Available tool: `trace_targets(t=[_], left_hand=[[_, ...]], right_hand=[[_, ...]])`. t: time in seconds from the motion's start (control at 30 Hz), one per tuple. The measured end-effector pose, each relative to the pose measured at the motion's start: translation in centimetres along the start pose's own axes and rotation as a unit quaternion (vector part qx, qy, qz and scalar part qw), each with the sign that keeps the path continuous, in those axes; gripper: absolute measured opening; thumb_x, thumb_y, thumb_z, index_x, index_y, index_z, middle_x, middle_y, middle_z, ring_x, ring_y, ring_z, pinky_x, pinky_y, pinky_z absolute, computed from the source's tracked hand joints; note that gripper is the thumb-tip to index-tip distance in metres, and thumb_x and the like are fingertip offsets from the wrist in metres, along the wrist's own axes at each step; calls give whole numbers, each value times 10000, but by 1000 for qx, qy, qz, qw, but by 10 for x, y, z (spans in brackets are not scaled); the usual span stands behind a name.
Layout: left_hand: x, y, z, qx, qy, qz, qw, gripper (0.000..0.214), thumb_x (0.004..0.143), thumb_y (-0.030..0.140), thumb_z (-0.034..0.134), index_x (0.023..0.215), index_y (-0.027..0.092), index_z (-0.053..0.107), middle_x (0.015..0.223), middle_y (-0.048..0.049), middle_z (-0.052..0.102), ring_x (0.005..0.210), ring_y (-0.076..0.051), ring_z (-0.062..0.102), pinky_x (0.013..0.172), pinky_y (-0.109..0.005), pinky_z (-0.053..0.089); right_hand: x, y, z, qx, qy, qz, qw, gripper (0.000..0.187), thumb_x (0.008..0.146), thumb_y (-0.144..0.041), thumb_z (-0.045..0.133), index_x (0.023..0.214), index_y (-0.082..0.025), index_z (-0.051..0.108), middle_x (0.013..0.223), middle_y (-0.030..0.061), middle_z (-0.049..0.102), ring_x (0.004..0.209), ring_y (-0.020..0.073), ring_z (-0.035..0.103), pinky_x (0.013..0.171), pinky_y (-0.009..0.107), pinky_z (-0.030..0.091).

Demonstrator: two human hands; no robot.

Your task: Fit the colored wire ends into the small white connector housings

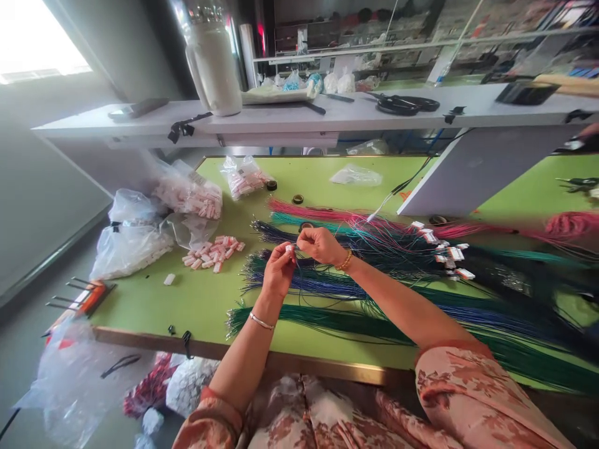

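Note:
In my left hand is a small white connector housing, pinched between thumb and fingertips. My right hand is closed just beside it, its fingertips pinching a thin wire that meets the housing. Under both hands lie long bundles of wires: red, dark blue and green, their metal-tipped ends toward the left. Left of my hands is a loose pile of pink-and-white connector housings. Several white connectors sit on wires to the right of my right hand.
Bags of housings stand at the back left, near rolls of black tape. An orange rack with metal prongs sits at the left table corner. A raised shelf crosses behind, carrying a white jug and black scissors.

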State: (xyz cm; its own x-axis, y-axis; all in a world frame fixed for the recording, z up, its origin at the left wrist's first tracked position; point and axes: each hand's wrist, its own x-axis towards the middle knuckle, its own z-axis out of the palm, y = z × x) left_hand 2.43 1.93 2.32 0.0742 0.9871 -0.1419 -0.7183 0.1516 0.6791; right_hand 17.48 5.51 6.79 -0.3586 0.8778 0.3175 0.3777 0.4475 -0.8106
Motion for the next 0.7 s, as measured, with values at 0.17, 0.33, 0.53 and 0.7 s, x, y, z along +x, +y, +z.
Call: trace_targets(t=[0.17, 0.33, 0.53, 0.7], left_hand=[[0, -3, 1, 2, -3, -4, 1000, 312, 624, 173, 809, 903, 174, 670, 814, 12, 665, 645, -53, 549, 640, -203, 425], [-2, -1, 0, 13, -6, -17, 1000, 288, 651, 169, 785, 911, 187, 661, 853, 3, 673, 664, -65, 557, 660, -219, 433], [-5, 0, 2, 6, -2, -23, 1000, 303, 629, 158, 799, 899, 182, 664, 816, 13, 663, 645, -54, 547, 646, -201, 438], [-4, -1, 2, 13, 11, -14, 1000, 302, 608, 161, 819, 872, 178, 674, 810, 14, 665, 642, -56, 553, 652, -209, 441]], right_hand=[[-10, 2, 0, -67, 8, -4, 998, 224, 783, -332, 523, 669, -149, 583, 536, -25, 523, 491, 75, 395, 492, 207, 279], [-14, 0, 1, -106, 18, -3, 994, 230, 792, -331, 523, 656, -156, 586, 546, -14, 549, 495, 79, 409, 506, 209, 282], [-15, -3, 3, -115, 21, 11, 993, 235, 798, -338, 511, 665, -160, 589, 553, -7, 560, 491, 86, 408, 511, 215, 284], [-16, -3, 5, -129, 32, 20, 991, 248, 815, -346, 509, 676, -161, 598, 561, -4, 571, 488, 88, 409, 523, 221, 284]])
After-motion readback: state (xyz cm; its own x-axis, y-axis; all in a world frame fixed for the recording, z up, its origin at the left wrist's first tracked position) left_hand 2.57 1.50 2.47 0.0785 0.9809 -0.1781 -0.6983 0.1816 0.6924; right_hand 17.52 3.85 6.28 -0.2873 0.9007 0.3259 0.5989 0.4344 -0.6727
